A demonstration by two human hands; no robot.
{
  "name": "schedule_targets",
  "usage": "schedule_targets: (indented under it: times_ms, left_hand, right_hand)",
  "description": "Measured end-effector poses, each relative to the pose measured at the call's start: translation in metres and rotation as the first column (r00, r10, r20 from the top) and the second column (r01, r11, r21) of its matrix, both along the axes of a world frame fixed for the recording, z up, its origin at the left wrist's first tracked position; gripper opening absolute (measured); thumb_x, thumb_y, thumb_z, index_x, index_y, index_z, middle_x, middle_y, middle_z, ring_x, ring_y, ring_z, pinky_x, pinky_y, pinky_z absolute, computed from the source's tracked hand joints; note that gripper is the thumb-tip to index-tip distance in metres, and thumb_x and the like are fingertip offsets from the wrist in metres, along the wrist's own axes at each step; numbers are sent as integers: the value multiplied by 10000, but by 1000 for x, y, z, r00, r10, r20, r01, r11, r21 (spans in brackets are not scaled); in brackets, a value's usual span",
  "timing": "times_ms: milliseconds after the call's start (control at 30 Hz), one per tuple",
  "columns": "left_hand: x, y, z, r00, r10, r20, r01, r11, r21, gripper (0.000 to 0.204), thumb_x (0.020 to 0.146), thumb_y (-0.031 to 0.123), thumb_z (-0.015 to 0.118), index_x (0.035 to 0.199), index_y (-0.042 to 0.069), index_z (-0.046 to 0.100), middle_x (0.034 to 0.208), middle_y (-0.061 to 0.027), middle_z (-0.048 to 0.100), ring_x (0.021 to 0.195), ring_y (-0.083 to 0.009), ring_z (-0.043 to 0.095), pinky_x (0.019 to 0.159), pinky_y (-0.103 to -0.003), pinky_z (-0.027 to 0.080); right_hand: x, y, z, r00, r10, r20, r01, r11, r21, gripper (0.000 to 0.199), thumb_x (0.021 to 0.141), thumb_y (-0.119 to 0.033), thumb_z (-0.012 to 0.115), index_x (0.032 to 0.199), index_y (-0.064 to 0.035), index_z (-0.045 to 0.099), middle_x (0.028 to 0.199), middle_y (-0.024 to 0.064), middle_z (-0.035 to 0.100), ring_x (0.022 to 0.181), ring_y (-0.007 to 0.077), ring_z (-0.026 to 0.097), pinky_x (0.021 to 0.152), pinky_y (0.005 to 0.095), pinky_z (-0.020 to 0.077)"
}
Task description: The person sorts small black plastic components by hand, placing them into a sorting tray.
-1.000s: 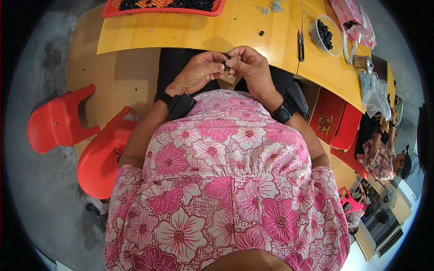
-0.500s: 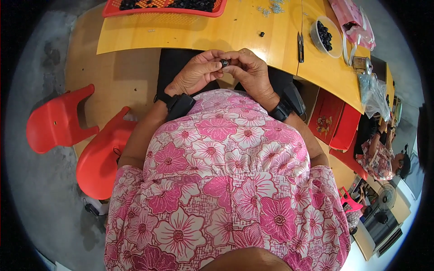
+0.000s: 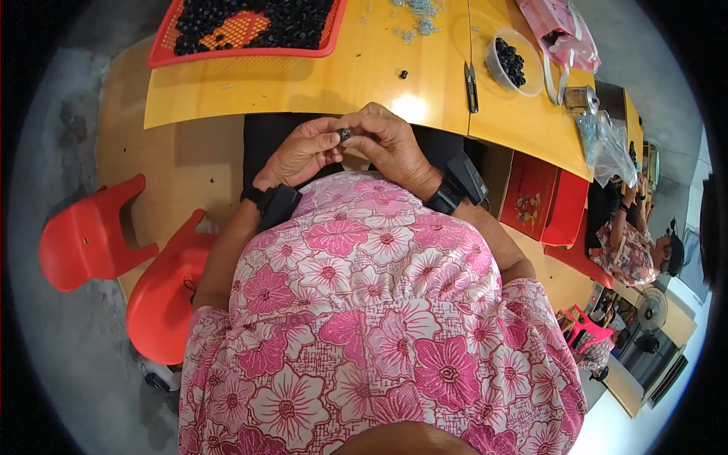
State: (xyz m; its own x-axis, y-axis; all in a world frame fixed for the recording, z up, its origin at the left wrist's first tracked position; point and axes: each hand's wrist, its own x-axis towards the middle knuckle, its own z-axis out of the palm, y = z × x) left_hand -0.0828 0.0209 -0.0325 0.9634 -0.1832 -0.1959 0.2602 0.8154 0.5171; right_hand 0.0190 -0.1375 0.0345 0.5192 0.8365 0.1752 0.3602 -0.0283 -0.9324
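A small round black part (image 3: 343,134) is pinched between my two hands, just in front of the table's near edge. My left hand (image 3: 305,149) grips it between thumb and fingers. From the other side, my right hand (image 3: 388,144) closes thumb and forefinger on it; whether a smaller piece is between those fingertips is hidden. One more black part (image 3: 403,74) lies alone on the yellow table (image 3: 303,95) beyond my hands. Black bands with boxy devices are strapped on both wrists.
A red mesh basket (image 3: 244,53) full of black parts stands far left. Small metal pieces (image 3: 425,27) lie scattered at the back. To the right are snips (image 3: 472,87), a clear tub (image 3: 497,64) of black parts and a pink bag (image 3: 561,34). Red chairs (image 3: 91,235) stand at left; another person (image 3: 626,243) sits at right.
The view has tilted up, so more of the basket and table shows. My hands sit lower and further left in the picture, still pinching the black part together.
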Motion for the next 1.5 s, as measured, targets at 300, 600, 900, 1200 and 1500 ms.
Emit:
schedule_targets:
  times_ms: [300, 600, 900, 1200, 1500]
  left_hand:
    - [4, -1, 7, 999, 45, -14, -46, 996, -77, 141, 864, 138, 630, 969, 53, 591, 777, 10, 521, 685, -90, 465, 648, -207, 412]
    - [3, 1, -4, 1000, 20, 8, -18, 993, -121, 235, 853, 144, 640, 1061, 50, 582, 872, 6, 549, 733, -97, 453, 650, -226, 372]
    - [4, 0, -1, 999, 44, 29, -41, 993, -109, 209, 858, 150, 637, 1038, 53, 598, 884, 10, 545, 739, -97, 445, 651, -230, 377]
    - [1, -2, -3, 996, 85, 21, -83, 994, -70, 183, 867, 146, 627, 1020, 50, 601, 823, -5, 542, 719, -99, 466, 650, -227, 398]
    - [1, -6, 1, 992, 124, 18, -125, 979, 158, 180, 877, 145, 620, 1021, 41, 588, 799, 1, 553, 698, -90, 490, 643, -205, 419]
  right_hand:
    - [46, -19, -23, 908, -374, 190, 391, 919, -58, 246, 746, -13, 674, 988, -41, 640, 798, 84, 567, 710, 193, 587, 634, 280, 474]
    - [76, -6, -25, 726, -338, 599, 529, 831, -173, 215, 763, -158, 668, 970, -102, 650, 843, 122, 588, 750, 301, 615, 650, 375, 505]
    - [75, -12, -32, 625, -226, 748, 534, 822, -198, 139, 798, -111, 585, 937, -109, 597, 898, 120, 554, 825, 340, 582, 677, 404, 494]
    - [58, -19, -18, 771, -269, 577, 348, 937, -29, 122, 854, -38, 509, 966, -60, 554, 888, 111, 559, 809, 279, 582, 692, 334, 486]
    - [8, -10, -8, 676, -13, -737, -7, 1000, -24, 161, 937, -108, 472, 1073, -24, 489, 885, 22, 529, 750, 102, 540, 703, 229, 459]
